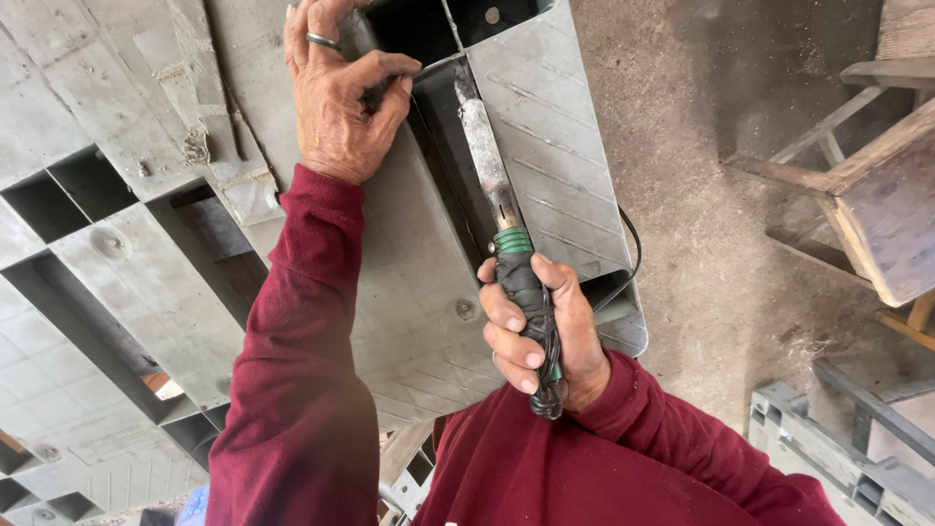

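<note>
Soldering iron [502,209] — centre of the frame, handle wrapped in dark tape, clenched in the right hand [536,336]; judged light and stiff, best held by the taped grip, well clear of the metal shaft. Grey plastic pallet [409,292] — rigid, its slot edge pinched by the left hand [341,97], upper centre.

**No packaging, no labels, no signs, no screens**

Scanning the whole head view now, and nothing of that kind turns up. No box, bag or wrapper anywhere. No sticker or tag shows on any surface, no sign stands or hangs in view, and no screen or display is lit or dark in any corner. Some surfaces carry scuffs and pale patches, but none of them reads as a label. That is the full count: zero packages, zero labels, zero signs, zero screens.
</note>
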